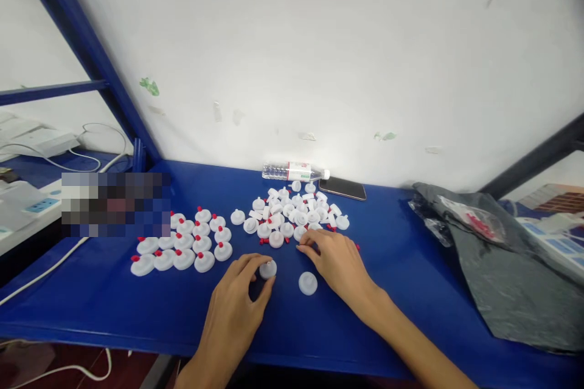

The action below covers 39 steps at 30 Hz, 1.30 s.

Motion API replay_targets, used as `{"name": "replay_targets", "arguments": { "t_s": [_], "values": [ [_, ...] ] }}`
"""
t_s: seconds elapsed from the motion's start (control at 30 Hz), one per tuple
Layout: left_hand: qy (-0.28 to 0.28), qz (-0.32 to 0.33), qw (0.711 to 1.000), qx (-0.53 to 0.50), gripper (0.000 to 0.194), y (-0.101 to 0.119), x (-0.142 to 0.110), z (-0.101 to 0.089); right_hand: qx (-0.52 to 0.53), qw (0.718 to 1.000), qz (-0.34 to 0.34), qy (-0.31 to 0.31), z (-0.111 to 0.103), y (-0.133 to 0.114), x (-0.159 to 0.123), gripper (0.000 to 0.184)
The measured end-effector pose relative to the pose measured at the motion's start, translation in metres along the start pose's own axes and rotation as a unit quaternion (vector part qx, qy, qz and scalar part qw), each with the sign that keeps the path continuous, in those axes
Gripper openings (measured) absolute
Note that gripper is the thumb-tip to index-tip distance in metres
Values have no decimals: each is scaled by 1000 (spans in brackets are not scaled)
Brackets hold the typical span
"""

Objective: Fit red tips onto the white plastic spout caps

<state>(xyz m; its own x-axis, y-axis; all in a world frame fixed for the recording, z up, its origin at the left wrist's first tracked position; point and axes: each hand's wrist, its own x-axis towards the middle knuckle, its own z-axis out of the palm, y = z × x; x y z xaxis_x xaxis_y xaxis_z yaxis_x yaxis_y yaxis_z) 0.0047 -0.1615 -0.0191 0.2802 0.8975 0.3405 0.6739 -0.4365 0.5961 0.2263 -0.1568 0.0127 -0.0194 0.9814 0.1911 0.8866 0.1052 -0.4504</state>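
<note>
Milky plastic forms the round disc (267, 269) that the person's left hand (237, 295) grips by its rim, fingers on the far side and thumb on the near side, a small nozzle standing at its centre. The right hand (342, 261) is partly curled, thumb and forefinger tips close together at the near edge of a jumbled heap (298, 217) of white discs, flat tabs and small red pieces; whether it pinches anything cannot be told. A loose disc (308, 283) lies flat between the hands on the smooth blue tabletop (283, 322). To the left, discs with red caps (184, 259) sit in rough rows. Behind the heap, a ribbed clear bottle (296, 171) lies on its side near a glossy dark phone (342, 188). Creased grey plastic (515, 285) spreads at the right, a clear packet (477, 219) of red pieces on top.
</note>
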Motion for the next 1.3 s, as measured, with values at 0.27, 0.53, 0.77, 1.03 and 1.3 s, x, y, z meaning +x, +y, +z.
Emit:
{"name": "replay_targets", "arguments": {
  "t_s": [0.27, 0.53, 0.77, 1.03, 1.3],
  "values": [
    [-29, -13, 999, -17, 21, 10, 16, -3, 4, 1000, -10, 13, 4, 0, -4, 12],
    [-66, -9, 996, -61, 27, 5, 12, -5, 121, 993, -3, 10, -2, 6, -9, 15],
    [-75, -38, 992, -96, 38, 1, 13, -4, 277, 959, -54, -33, -16, -20, 3, 21],
    [-106, -73, 985, -114, 53, -2, 17, -2, 375, 919, -87, -92, 2, -19, 19, 18],
    [-126, -90, 982, -109, 56, 3, 19, -6, 362, 917, -103, -129, 3, -6, 15, 10]
  ]
}}
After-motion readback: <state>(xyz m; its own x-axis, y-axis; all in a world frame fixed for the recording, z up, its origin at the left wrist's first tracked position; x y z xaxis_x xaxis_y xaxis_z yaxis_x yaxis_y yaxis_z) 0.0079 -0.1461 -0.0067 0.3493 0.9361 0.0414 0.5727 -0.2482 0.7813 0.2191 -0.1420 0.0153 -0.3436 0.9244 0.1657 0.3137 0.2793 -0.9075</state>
